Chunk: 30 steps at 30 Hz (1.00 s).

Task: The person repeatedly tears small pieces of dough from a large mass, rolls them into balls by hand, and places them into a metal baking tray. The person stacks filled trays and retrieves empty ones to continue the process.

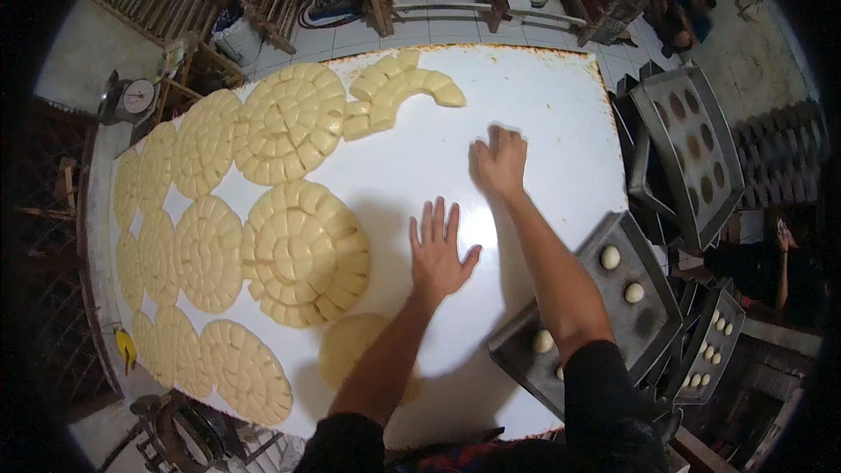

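Note:
My left hand point(439, 263) is palm down at the white tabletop point(420, 164), its fingers spread. Farther forward and to the right, my right hand point(504, 161) has its fingers curled down; whether anything is under them is hidden. Left of my hands lies a big dough disc point(305, 253) cut into small pieces in rings. Beyond it are another cut disc point(289, 121) and a partly used arc of dough pieces point(427, 85). My left forearm partly covers a smooth dough round point(351, 341). Under my right forearm, a dark metal baking tray point(647, 332) holds dough balls point(610, 257).
Several more cut dough discs point(207, 253) cover the table's left side. Stacked baking trays point(690, 151) stand at the right, with a tray of small dough balls point(713, 348) below. A dial scale point(136, 96) is at far left. People are at the right edge.

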Available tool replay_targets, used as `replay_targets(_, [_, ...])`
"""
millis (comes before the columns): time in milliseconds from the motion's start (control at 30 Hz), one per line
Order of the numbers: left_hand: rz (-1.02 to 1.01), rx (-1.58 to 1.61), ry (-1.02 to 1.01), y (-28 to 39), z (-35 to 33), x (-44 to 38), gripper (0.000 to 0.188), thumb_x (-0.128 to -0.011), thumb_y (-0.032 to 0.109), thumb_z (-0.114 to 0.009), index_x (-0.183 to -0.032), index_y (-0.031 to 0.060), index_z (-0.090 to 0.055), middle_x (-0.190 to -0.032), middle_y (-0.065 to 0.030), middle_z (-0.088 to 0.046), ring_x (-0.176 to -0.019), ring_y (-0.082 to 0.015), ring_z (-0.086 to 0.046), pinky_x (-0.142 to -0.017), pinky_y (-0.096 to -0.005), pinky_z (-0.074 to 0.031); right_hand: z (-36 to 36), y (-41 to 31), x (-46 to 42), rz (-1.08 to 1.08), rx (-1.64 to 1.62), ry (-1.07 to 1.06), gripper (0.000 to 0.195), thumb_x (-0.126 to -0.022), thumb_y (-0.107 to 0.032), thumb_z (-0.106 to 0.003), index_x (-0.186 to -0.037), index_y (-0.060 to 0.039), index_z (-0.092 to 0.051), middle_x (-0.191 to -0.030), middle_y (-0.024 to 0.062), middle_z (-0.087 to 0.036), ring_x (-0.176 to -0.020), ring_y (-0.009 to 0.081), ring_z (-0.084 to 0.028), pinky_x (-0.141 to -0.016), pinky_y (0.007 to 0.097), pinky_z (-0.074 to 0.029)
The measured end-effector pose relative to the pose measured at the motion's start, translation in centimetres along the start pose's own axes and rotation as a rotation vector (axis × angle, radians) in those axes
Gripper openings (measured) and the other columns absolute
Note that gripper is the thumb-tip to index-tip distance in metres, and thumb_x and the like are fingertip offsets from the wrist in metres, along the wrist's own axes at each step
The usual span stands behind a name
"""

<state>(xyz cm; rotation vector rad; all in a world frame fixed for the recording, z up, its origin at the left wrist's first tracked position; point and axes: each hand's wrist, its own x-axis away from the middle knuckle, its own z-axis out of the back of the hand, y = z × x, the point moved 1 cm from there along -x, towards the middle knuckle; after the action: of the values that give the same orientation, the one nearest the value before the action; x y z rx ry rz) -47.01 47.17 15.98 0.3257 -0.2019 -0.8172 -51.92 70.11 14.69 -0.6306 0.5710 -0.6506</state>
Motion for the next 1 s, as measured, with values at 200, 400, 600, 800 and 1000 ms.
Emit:
replay_targets(200, [-0.020,0.083,-0.111,0.7,1.1,-0.6,0.098,-0.103,0.063,-0.060,-0.175,0.0045,-0.028,-0.183,-0.0239,-0.018,-0.171,-0.0414,-0.009,-0.135,-0.0665,-0.005,-9.0,-1.8,-13.1,0.124,0.177,-0.022,0.047,-0.088,-0.039,-0.082,-0.115,-0.0008,-0.073,-0.128,0.0247,-0.071,-0.118,0.0432,-0.065,-0.103,0.0566,-0.051])
replay_targets(400, [0.010,0.091,-0.066,-0.3,0.7,0.3,0.088,-0.109,0.060,-0.050,-0.177,0.0080,-0.028,-0.184,-0.0182,-0.019,-0.171,-0.0388,-0.011,-0.136,-0.0651,-0.009,-3.1,-2.4,-6.8,-0.207,-0.182,-0.421,0.036,-0.086,-0.029,-0.082,-0.099,0.0009,-0.067,-0.091,0.0172,-0.076,-0.087,0.0268,-0.075,-0.080,0.0439,-0.060])
replay_targets(600, [-0.052,0.198,0.151,-2.6,0.0,0.3,0.068,-0.109,0.039,-0.059,-0.167,0.0058,-0.045,-0.179,-0.0208,-0.032,-0.169,-0.0403,-0.020,-0.136,-0.0652,-0.008,7.7,-5.1,14.5,-0.495,-0.453,-0.015,0.034,-0.090,-0.011,-0.083,-0.111,-0.0017,-0.059,-0.104,0.0075,-0.064,-0.088,0.0167,-0.059,-0.078,0.0337,-0.055])
replay_targets(800, [-0.089,1.743,-0.468,3.7,3.8,10.8,0.062,-0.106,0.014,-0.077,-0.160,0.0007,-0.051,-0.147,-0.0100,-0.066,-0.139,-0.0208,-0.061,-0.117,-0.0376,-0.050,20.5,-11.6,30.1,-0.545,-0.935,0.068,0.051,-0.094,0.002,-0.081,-0.139,-0.0001,-0.057,-0.114,0.0086,-0.068,-0.104,0.0192,-0.071,-0.091,0.0329,-0.060])
replay_targets(1000, [0.368,1.671,-0.224,8.5,5.9,34.1,0.037,-0.103,0.008,-0.075,-0.137,-0.0012,-0.065,-0.126,-0.0113,-0.073,-0.118,-0.0211,-0.070,-0.104,-0.0406,-0.058,31.9,-14.8,38.6,0.069,-0.780,0.212,0.040,-0.089,0.006,-0.082,-0.126,-0.0008,-0.065,-0.114,0.0150,-0.067,-0.104,0.0259,-0.064,-0.093,0.0396,-0.055])
